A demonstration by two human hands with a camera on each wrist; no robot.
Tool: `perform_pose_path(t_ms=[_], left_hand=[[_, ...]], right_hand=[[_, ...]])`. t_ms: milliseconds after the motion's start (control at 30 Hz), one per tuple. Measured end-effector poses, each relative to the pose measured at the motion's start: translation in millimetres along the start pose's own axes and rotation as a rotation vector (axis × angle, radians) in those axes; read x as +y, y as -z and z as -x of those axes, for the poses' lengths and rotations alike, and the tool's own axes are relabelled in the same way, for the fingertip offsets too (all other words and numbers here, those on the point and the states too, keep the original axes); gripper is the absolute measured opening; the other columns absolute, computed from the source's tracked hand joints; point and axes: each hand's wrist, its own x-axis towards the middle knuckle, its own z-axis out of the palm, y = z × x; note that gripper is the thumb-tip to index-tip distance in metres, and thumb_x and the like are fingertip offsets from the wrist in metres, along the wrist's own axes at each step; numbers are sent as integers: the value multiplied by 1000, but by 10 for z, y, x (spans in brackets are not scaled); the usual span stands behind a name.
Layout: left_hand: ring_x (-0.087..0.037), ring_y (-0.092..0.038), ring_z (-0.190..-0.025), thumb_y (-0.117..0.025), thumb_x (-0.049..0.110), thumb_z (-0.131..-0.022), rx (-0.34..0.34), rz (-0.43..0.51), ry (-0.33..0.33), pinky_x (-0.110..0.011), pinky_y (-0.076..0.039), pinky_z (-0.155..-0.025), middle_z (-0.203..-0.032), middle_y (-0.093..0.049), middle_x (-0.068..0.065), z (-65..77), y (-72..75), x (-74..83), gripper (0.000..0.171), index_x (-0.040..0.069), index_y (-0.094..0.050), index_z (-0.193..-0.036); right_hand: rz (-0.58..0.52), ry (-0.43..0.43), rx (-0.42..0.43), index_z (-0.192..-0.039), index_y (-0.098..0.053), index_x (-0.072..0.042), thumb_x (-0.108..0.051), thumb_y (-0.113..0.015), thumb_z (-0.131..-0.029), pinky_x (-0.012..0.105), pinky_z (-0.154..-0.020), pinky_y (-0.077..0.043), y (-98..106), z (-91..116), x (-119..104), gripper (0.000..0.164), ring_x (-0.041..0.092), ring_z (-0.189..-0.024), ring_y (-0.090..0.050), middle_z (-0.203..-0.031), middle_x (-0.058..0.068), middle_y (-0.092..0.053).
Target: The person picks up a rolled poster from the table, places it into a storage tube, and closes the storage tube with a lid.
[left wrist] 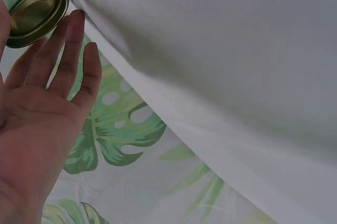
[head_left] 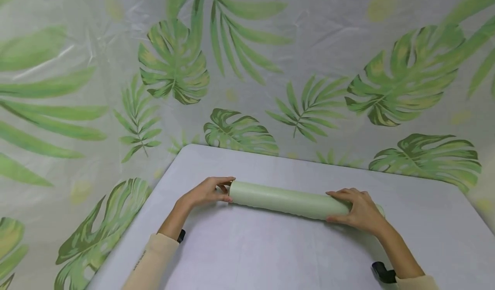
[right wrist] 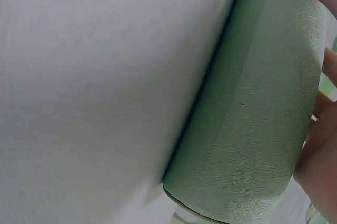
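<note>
A long pale green tube [head_left: 278, 199] lies crosswise over the white table, its surface finely wrinkled in the right wrist view. My left hand [head_left: 206, 191] holds its left end between thumb and fingers. That end has a gold-coloured metal cap [left wrist: 36, 14] with a raised rim, seen beside the fingers in the left wrist view. Near the other end, my right hand [head_left: 361, 210] grips the tube from above, thumb on the near side and fingers on the far side. Part of the right end is hidden behind this hand.
The white table [head_left: 270, 251] has rounded far corners. Behind it and to its left hangs a pale sheet [head_left: 317, 53] printed with green leaves. A black wrist device [head_left: 383, 273] is on the right wrist, another [head_left: 181, 236] on the left.
</note>
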Motion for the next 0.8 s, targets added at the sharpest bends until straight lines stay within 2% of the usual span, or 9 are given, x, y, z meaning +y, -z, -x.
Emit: perform_pose_path(t_ms=[200, 467, 633, 733, 800], left_hand=[[-33, -66, -118, -79, 29, -93, -11, 31, 6, -52, -52, -100, -147, -59, -18, -4, -17, -3, 77, 1, -44, -155], [-32, -66, -119, -78, 33, -94, -21, 21, 5, -52, -52, -100, -148, -59, -19, -15, -32, 12, 78, 1, -43, -156], [-31, -62, -127, -71, 38, -99, -11, 22, 74, -50, -51, -103, -153, -55, -15, 91, 28, 17, 75, 7, -41, -159], [-34, -55, -137, -60, 37, -106, 37, 1, 119, -55, -46, -111, -155, -53, -14, 194, 72, -12, 63, 7, -42, -158], [-37, -49, -143, -52, 33, -110, 78, -35, 120, -58, -40, -117, -156, -52, -16, 256, 88, -41, 55, 5, -45, -156]], right_hand=[[8, -19, -6, -130, -73, -16, -53, -94, -67, 50, -87, -39, 4, 24, 6, 76, 35, -108, -66, -118, 10, -74], [29, -48, -1, -135, -69, -15, -55, -93, -68, 49, -89, -35, 37, 74, 20, 81, 38, -115, -63, -125, 13, -72], [1, -102, -13, -139, -66, -16, -53, -89, -75, 56, -95, -32, 152, 116, 15, 78, 39, -122, -58, -131, 16, -69], [-25, -142, -12, -143, -62, -16, -49, -84, -83, 61, -95, -30, 278, 193, 50, 72, 40, -123, -54, -133, 17, -67], [-28, -168, -2, -145, -60, -14, -46, -81, -88, 64, -94, -29, 382, 281, 110, 68, 40, -124, -52, -133, 17, -65]])
